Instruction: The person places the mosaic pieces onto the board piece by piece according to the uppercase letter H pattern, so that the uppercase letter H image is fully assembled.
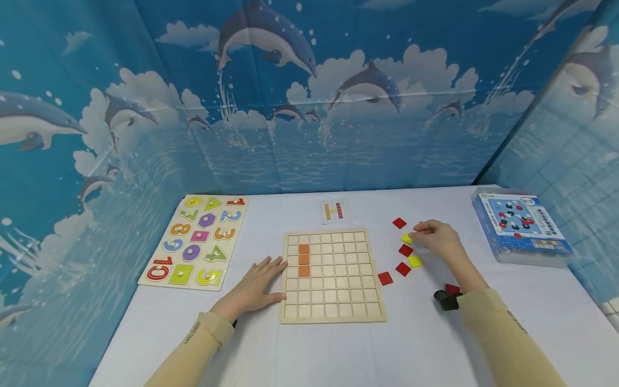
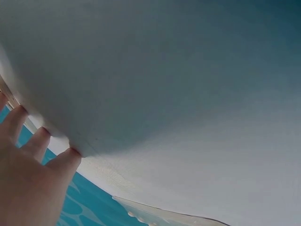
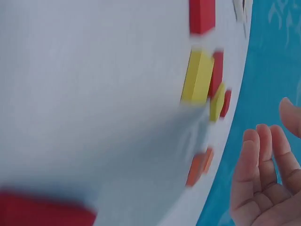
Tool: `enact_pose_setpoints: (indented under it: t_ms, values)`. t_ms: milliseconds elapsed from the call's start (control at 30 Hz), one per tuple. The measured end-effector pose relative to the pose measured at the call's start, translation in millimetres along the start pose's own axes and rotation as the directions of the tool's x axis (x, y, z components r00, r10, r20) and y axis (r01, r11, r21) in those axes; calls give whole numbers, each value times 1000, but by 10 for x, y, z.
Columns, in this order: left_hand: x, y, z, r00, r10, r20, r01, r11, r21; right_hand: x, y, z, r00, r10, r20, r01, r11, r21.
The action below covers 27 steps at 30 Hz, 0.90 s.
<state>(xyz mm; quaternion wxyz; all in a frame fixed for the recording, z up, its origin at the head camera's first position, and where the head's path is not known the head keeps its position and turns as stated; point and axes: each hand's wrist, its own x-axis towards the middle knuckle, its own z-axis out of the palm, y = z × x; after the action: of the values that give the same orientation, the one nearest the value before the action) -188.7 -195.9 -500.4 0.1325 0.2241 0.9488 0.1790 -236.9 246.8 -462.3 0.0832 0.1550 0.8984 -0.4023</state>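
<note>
A square wooden grid board (image 1: 337,323) lies on the table with three orange tiles (image 1: 304,260) in a column near its left side. My left hand (image 1: 253,287) lies spread on the table, its fingertips and thumb at the board's left edge. To the right of the board, my right hand (image 1: 439,239) hovers by a yellow tile (image 1: 406,238), with thumb and fingers apart and nothing between them in the right wrist view. Another yellow tile (image 1: 415,261) and several red tiles (image 1: 403,269) lie around it. Orange tiles (image 3: 194,169) show on the table in that view.
Behind the board lies a small pattern card (image 1: 337,211). A number-and-shape puzzle board (image 1: 194,242) is at the left, a boxed set (image 1: 519,226) at the right. One red tile (image 1: 452,289) sits beside my right wrist. A dolphin curtain (image 1: 309,145) backs the table.
</note>
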Motion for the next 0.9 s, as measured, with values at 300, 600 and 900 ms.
enact_pose_setpoints:
  t_ms: [300,600,900]
  values:
    - [-3,-3,-1,1000,-3,3,3,1000,1,106,361,-323,993,117,26,-118,993,18]
    - [10,-19,12,1000,9,-9,-9,1000,5,184,449,-360,984,178,15,-179,984,15]
    - [-3,-11,1,1000,4,-2,-4,1000,-5,211,374,-330,980,199,24,-199,980,12]
